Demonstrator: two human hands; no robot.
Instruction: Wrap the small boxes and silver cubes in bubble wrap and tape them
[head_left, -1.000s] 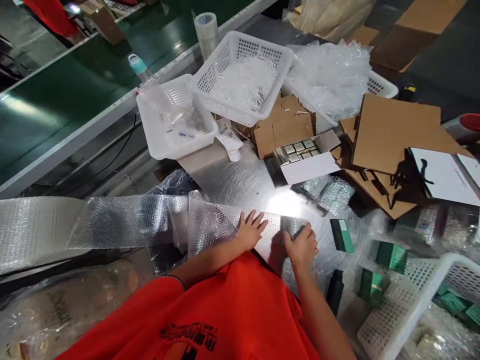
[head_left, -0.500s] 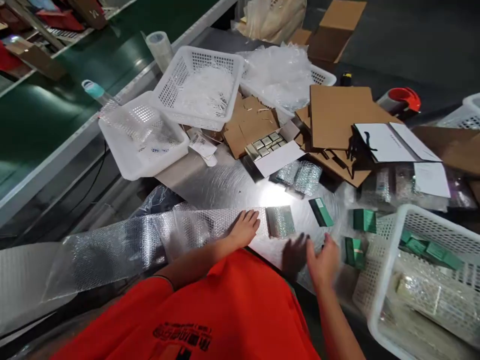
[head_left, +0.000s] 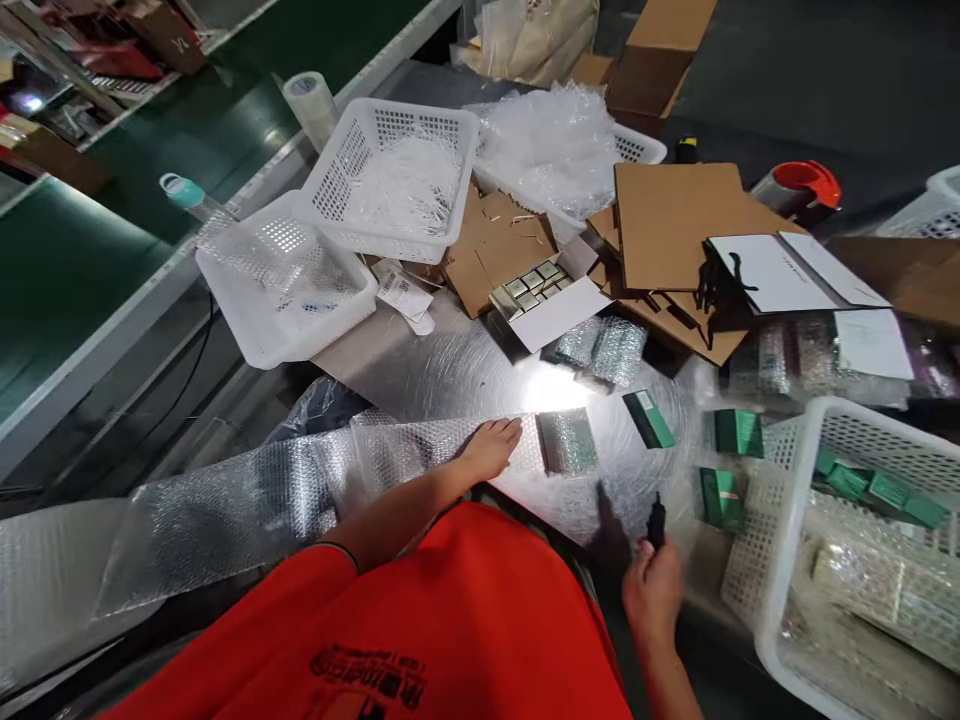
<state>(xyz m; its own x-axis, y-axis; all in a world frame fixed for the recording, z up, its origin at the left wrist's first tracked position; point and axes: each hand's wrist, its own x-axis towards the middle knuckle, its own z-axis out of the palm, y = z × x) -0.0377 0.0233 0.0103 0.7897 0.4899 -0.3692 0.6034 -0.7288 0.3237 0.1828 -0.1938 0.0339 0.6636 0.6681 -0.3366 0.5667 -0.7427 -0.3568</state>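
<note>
Shirt (head_left: 360,610): orange-red with black print. Cartons (head_left: 739,433): dark green. Basket (head_left: 761,540): white, square-perforated. Bubble wrap (head_left: 300,490): translucent silver, dotted cell pattern. Conveyor belt (head_left: 202,130): dark green.

The left hand (head_left: 489,450) lies on flat plastic bubble wrap (head_left: 420,450) running to nine o'clock; the right hand (head_left: 651,590) holds a small object (head_left: 657,522) at five.

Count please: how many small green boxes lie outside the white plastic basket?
3: one small green box on the steel table, another and a third beside the white plastic basket. Others may be hidden.
</note>
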